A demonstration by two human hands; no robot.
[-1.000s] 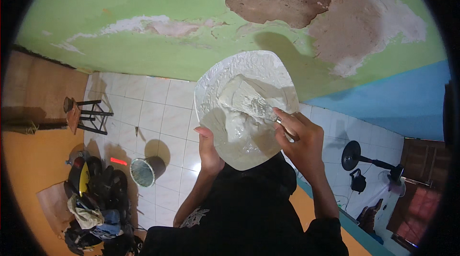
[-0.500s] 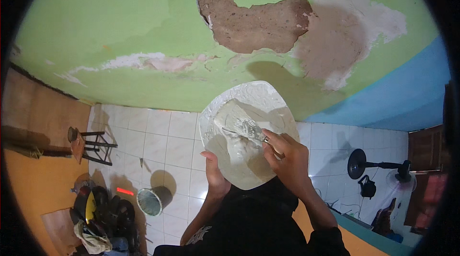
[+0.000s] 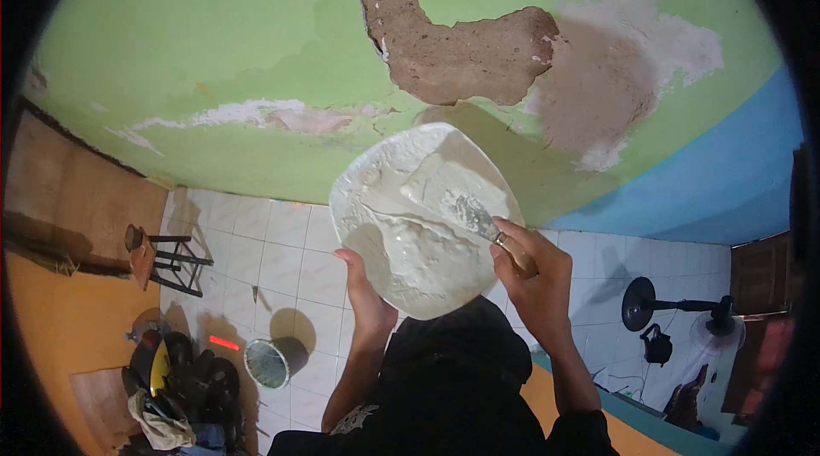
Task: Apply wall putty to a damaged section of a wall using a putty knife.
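My left hand (image 3: 369, 298) supports a white squarish plate (image 3: 352, 200) from its lower left edge, thumb at the rim and the other fingers hidden beneath. White putty (image 3: 427, 251) is spread across the plate, heaped thickest near its middle. In my right hand (image 3: 538, 272) is a putty knife (image 3: 487, 225), gripped by its wooden handle. Its putty-coated blade lies over the right part of the plate, in or on the putty. Beyond the plate rises a green wall (image 3: 256, 38) with a bare brown patch (image 3: 465, 59) where the surface has come off.
A grey bucket (image 3: 268, 364) stands on the white tiled floor (image 3: 282, 230) at left, near a small stool (image 3: 175, 261) and a motorcycle (image 3: 184, 379). Pale patches mark the wall. To the right are a standing fan (image 3: 639, 304) and a black kettle (image 3: 656, 345).
The plate has shifted slightly left and up. My right hand has moved right with the putty knife, whose blade now lies farther right, and the putty is more spread out.
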